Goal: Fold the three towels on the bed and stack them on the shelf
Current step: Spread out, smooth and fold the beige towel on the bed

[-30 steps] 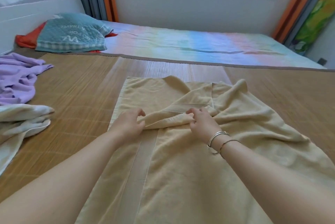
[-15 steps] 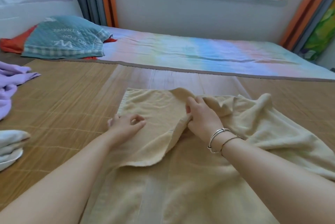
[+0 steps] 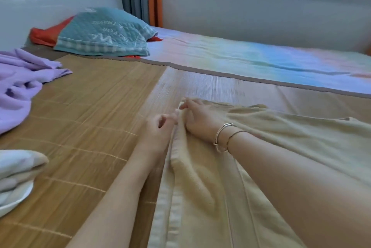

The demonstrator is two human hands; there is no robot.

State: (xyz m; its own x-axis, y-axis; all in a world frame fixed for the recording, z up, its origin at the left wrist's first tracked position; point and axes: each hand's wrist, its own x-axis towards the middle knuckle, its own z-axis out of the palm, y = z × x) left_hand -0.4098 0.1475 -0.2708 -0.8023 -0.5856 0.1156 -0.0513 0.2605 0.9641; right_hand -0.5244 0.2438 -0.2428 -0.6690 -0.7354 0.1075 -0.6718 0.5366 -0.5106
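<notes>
- Since half a second ago, the right-hand flap of the yellow towel (image 3: pixel 251 167) has been carried across to the left edge; both hands have moved left with it and now meet at the towel's far left corner.
- Right hand (image 3: pixel 198 119): lies on top of the folded layer, fingers extended toward the corner, pressing the cloth down; no pinch is visible.
- Left hand (image 3: pixel 158 129): fingers loosely curled beside the left edge, fingertips at the hem. Whether it pinches the hem cannot be told.
- The yellow towel lies on the mat (image 3: pixel 90 107), now doubled lengthwise, its edges roughly aligned along the left side.
- Judgement: the first fold is nearly complete; edge alignment and smoothing remain, then crosswise folds.
- The purple towel (image 3: pixel 22 85) lies crumpled at the far left; the white towel (image 3: pixel 16 175) lies nearer, at the left edge. Both appear unfolded.
- No shelf is in view; stacking has not begun.
</notes>
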